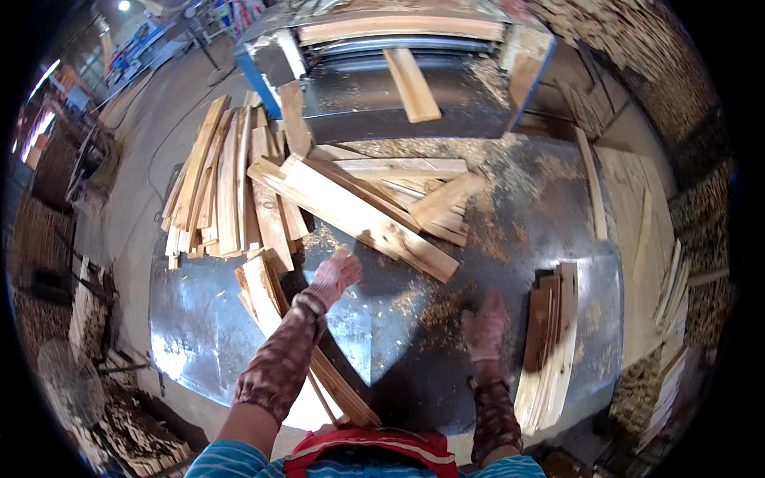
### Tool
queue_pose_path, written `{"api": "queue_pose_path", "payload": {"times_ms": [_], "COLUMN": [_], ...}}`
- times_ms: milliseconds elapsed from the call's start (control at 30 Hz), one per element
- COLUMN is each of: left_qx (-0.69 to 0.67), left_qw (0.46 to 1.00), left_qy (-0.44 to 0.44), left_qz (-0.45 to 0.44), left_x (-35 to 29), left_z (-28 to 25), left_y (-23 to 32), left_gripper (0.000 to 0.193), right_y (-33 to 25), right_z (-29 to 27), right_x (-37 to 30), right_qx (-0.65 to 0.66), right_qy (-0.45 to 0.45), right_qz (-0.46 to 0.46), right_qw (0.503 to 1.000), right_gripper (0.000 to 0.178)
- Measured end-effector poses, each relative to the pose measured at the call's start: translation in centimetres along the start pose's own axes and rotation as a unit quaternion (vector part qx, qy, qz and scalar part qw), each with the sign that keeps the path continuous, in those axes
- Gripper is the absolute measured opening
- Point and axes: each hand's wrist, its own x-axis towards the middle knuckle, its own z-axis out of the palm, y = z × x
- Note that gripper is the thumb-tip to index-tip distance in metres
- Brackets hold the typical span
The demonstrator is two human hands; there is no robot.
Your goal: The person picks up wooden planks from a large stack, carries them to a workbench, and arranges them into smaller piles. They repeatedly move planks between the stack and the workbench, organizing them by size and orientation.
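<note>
My left hand, in a pale glove, hovers over the metal table, just below a pile of wooden boards. Its fingers are loosely bent and apart, with nothing visible in them. My right hand, also gloved, is over the table to the right, fingers stretched away from me and thumb out, holding nothing; it is slightly blurred. Long pale boards lie crosswise in front of the machine. A bundle of boards lies beneath my left forearm, and a small stack stands right of my right hand.
A planer-like machine with blue sides stands at the far edge, one board lying on its bed. Many boards are heaped at the left. Shavings litter the metal table. Stacked wood fills the far right.
</note>
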Motion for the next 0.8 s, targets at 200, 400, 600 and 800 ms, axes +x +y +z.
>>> {"api": "queue_pose_path", "payload": {"times_ms": [200,400,600,800], "left_qx": [-0.209,-0.097,-0.043,-0.015], "left_qw": [0.978,0.991,0.99,0.995], "left_qy": [0.013,0.076,0.07,0.021], "left_qz": [0.014,0.044,0.112,0.092], "left_x": [9.5,9.6,-0.1,-14.0], "left_z": [0.9,0.0,-3.2,-2.1], "left_y": [1.0,-0.3,0.1,1.7], "left_gripper": [0.076,0.029,0.032,0.036], "right_y": [-12.0,-10.9,-6.9,-6.2], "right_z": [5.6,2.4,0.3,-1.7], "right_x": [11.9,8.6,-3.7,-8.9], "right_qx": [-0.104,0.409,0.664,0.56], "right_qy": [-0.203,-0.368,-0.336,-0.278], "right_qz": [-0.077,0.051,0.201,0.218], "right_qw": [0.971,0.834,0.636,0.749], "right_gripper": [0.09,0.047,0.045,0.058]}}
